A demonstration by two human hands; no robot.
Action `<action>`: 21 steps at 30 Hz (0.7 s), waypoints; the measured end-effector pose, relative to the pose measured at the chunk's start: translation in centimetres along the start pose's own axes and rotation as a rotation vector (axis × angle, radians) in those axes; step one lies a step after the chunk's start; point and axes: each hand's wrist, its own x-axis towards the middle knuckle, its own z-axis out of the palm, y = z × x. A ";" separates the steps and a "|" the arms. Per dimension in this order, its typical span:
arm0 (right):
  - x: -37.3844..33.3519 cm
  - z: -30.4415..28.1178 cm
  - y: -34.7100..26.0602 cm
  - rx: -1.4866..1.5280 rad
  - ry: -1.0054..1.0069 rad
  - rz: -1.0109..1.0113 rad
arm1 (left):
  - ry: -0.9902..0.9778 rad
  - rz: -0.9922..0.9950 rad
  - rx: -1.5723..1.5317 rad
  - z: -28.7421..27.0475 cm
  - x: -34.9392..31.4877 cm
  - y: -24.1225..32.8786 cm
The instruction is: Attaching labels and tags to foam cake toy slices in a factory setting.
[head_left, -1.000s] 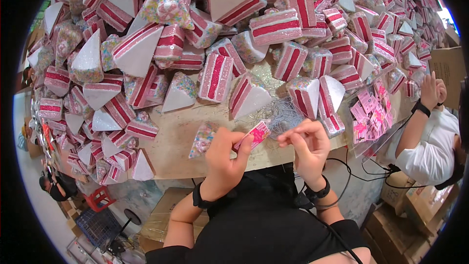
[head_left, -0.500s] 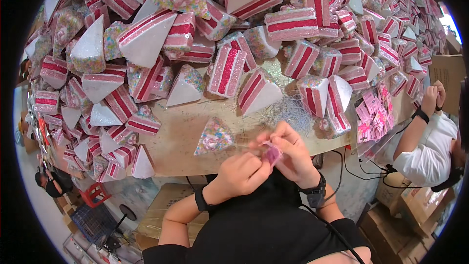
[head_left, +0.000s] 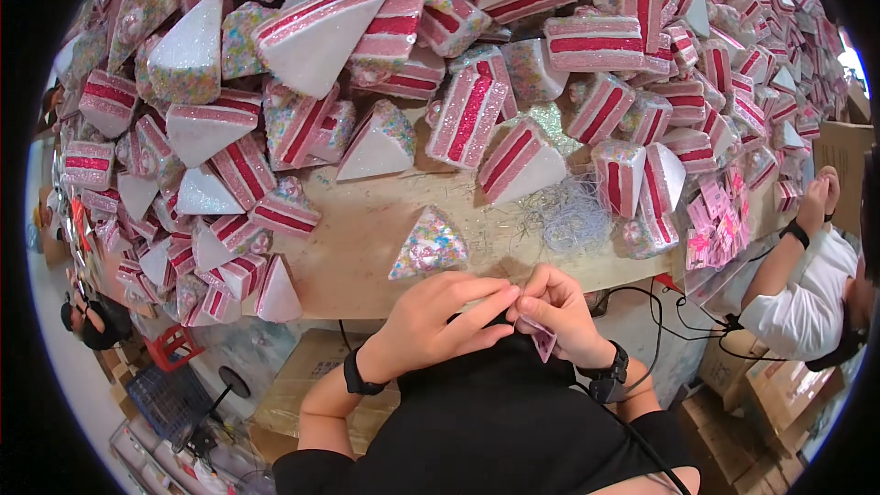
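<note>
Just past the near edge of the table, both hands meet at the fingertips. My right hand (head_left: 565, 319) pinches a small pink tag (head_left: 543, 341), which hangs below its fingers. The fingers of my left hand (head_left: 449, 323) come together against the right fingertips; anything thin between them is too small to make out. Beyond the hands a single cake-slice ornament (head_left: 428, 245) lies on the table, its sprinkle-covered top with a pink swirl facing up.
A large heap of pink, red and white glittery cake slices (head_left: 321, 41) covers the table (head_left: 357, 220). Loose pale threads (head_left: 573, 215) and a pile of pink tags (head_left: 717, 225) lie to the right. A co-worker's arm (head_left: 775, 261) is at the far right, near cardboard boxes (head_left: 779, 394).
The tag has turned from between both hands to hang under my right fingers. My left fingers have straightened from a curled grip. The whole view has shifted slightly.
</note>
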 end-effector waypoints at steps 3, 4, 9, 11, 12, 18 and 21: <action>-0.2 -0.3 0.1 -0.168 -0.027 0.012 | -0.098 0.040 0.023 -0.5 -0.9 -0.3; -0.1 -0.7 0.2 -0.290 -0.031 -0.015 | -0.131 0.056 0.035 -0.7 -1.1 -0.4; 0.3 0.7 0.2 -0.346 -0.033 -0.103 | -0.159 0.016 0.079 -1.8 -1.7 -0.1; 0.3 1.2 0.1 -0.307 -0.027 -0.046 | -0.159 -0.006 0.100 -1.8 -1.8 0.1; 0.2 0.9 0.4 -0.283 -0.034 -0.010 | -0.165 -0.008 0.121 -1.7 -1.9 0.2; -0.3 -0.8 1.7 -0.445 -0.059 0.006 | -0.220 -0.013 0.086 -1.8 -2.3 -0.1; -0.3 -0.6 1.5 -0.530 -0.097 -0.023 | -0.246 0.018 0.065 -1.6 -2.5 -0.4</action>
